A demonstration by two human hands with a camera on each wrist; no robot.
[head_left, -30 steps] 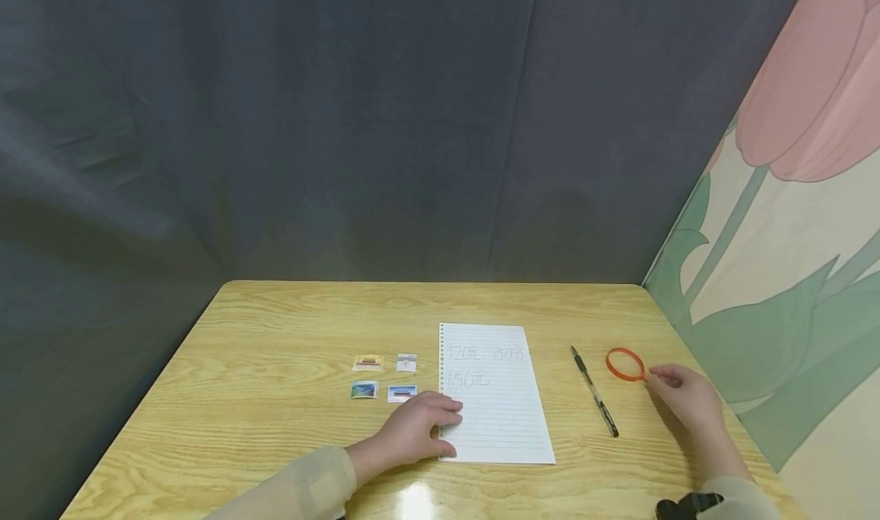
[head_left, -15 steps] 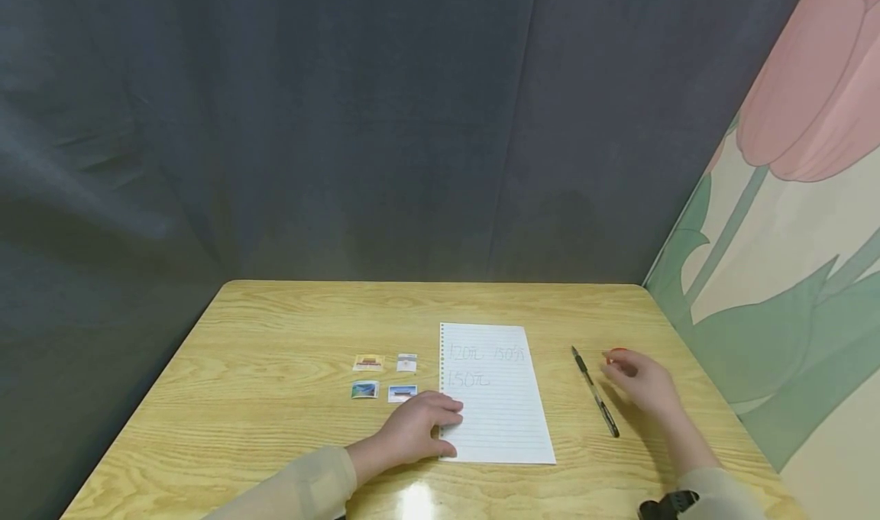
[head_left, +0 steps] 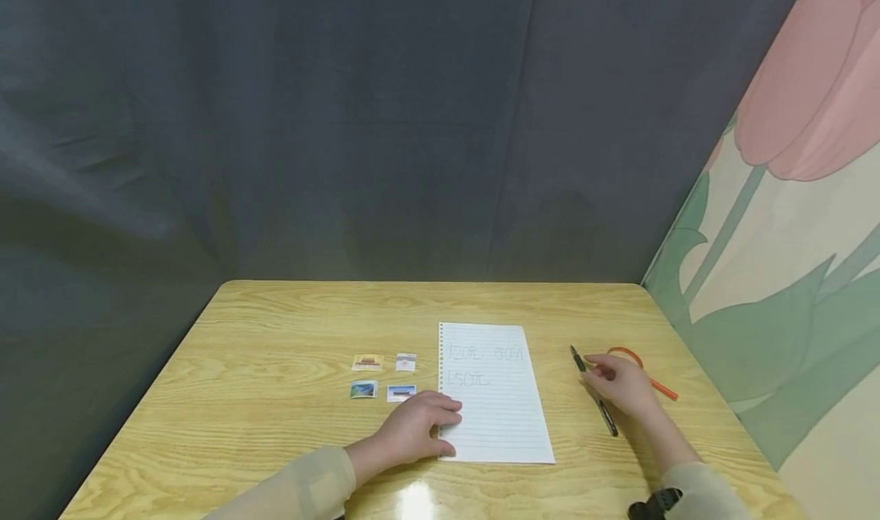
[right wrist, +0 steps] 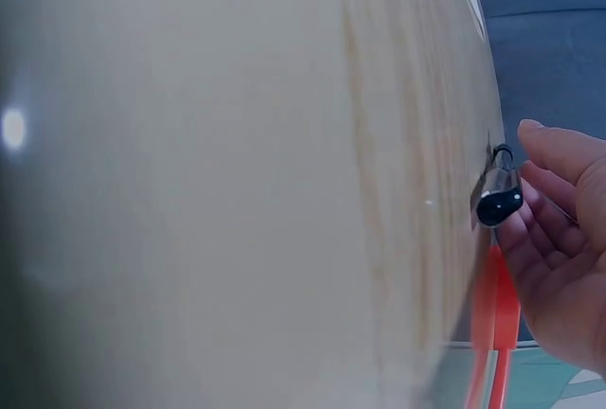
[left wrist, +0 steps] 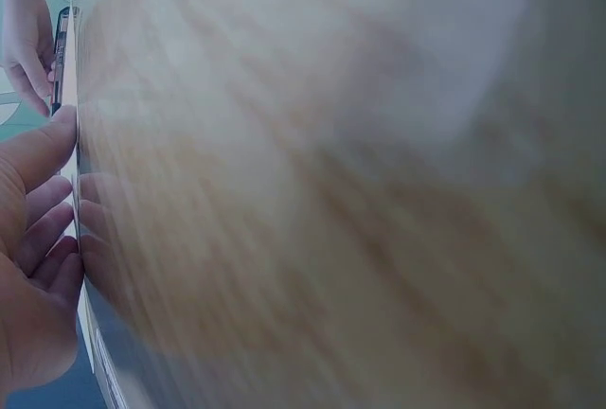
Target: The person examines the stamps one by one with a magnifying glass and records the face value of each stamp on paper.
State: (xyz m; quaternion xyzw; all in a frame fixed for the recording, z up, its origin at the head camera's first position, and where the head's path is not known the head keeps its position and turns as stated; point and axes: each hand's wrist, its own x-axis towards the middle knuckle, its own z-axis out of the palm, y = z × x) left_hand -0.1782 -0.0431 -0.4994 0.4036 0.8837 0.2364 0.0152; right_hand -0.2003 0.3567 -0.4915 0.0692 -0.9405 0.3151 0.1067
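Observation:
My left hand [head_left: 415, 428] rests with its fingers on the left edge of a lined sheet of paper [head_left: 505, 421], which bears handwritten figures. To the right of the sheet, my right hand [head_left: 624, 389] reaches over a black and clear pen [head_left: 605, 415] lying on the table. Its thumb and forefinger are at either side of the barrel, and part of the pen is hidden. In the right wrist view the thumb stands apart from the pen [right wrist: 500, 196]. Behind that hand lies an orange magnifying glass [head_left: 663, 389], its ring partly covered.
Several small postage stamps [head_left: 368, 363] lie left of the paper in two rows. The wooden table [head_left: 275, 329] ends at a dark curtain [head_left: 378, 161] behind. A wall with a tulip picture [head_left: 791, 337] borders the right side.
My right hand has let go of the magnifying glass's handle and moved left to the pen. The left hand and the paper have stayed where they were.

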